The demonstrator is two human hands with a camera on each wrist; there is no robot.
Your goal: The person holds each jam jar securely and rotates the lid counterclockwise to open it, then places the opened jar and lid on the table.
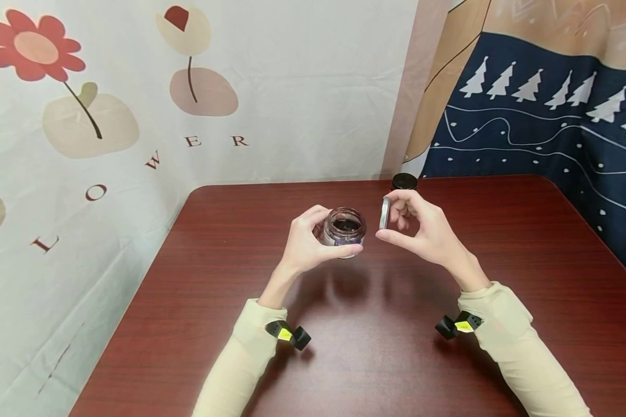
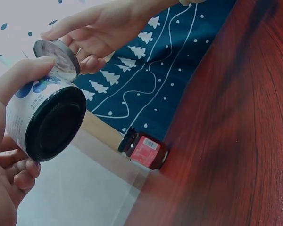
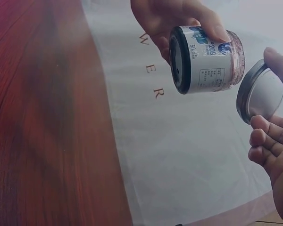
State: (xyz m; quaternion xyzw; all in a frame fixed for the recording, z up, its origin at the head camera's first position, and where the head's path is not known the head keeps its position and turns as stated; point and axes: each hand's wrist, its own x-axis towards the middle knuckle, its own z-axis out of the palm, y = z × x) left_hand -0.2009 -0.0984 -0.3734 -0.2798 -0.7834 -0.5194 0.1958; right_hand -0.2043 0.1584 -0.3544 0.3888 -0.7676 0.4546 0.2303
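Observation:
My left hand (image 1: 309, 243) grips an uncapped glass jam jar (image 1: 345, 227) above the table, thumb along its near side. Dark jam shows inside through the open mouth. In the right wrist view the jar (image 3: 210, 66) has a white label with blueberries printed on it. To its right, my right hand (image 1: 428, 229) pinches a round metal lid (image 1: 384, 213) by its edge, held on end and apart from the jar. The lid's pale inner face (image 3: 269, 94) shows in the right wrist view.
A second jar (image 1: 404, 182) with a black lid stands at the table's far edge behind my right hand; its red label (image 2: 146, 149) shows in the left wrist view. The reddish-brown table (image 1: 375, 359) meets hanging printed cloths (image 1: 302, 116) at the back.

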